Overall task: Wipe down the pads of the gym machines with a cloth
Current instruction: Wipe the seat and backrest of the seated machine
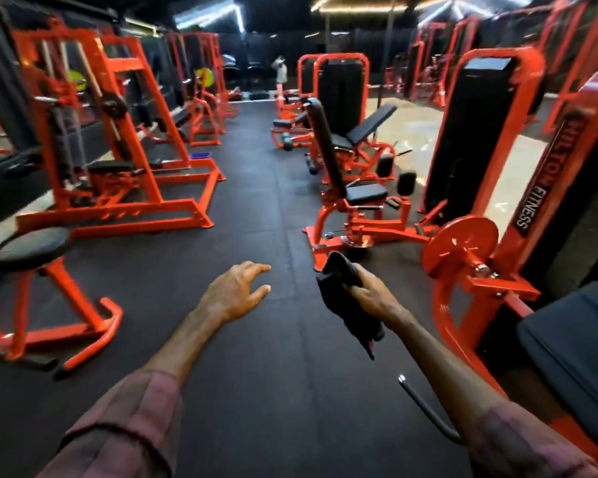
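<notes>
head view: person stands in a gym aisle, both arms out over the dark rubber floor point(256, 201). right hand point(370, 291) grips a dark cloth point(339, 291), fingers curled round its bunched upper part, the rest hanging loose below the fist. left hand point(235, 291) is just left of the cloth, not touching it, fingers spread and relaxed, holding nothing. hands are apart.

landmark = the cloth. right of the cloth, close by, is an orange machine frame with a round orange disc point(460, 246), and lower right of that a wide black pad point(573, 343) at the frame edge, probably the nearest one to wipe. beyond the cloth, further up the aisle, an orange seat machine with a black seat pad point(366, 194) and a tall black back pad point(325, 146). far left of the cloth a round black stool pad point(32, 246) on orange legs. no pad is touched by the cloth right now.

handling: cloth looks light, soft and floppy, no slip risk, not fragile. best held bunched in the palm as now, or spread flat under the fingers to cover more pad. pads look smooth vinyl with firm padding, so the cloth should slide easily.
</notes>
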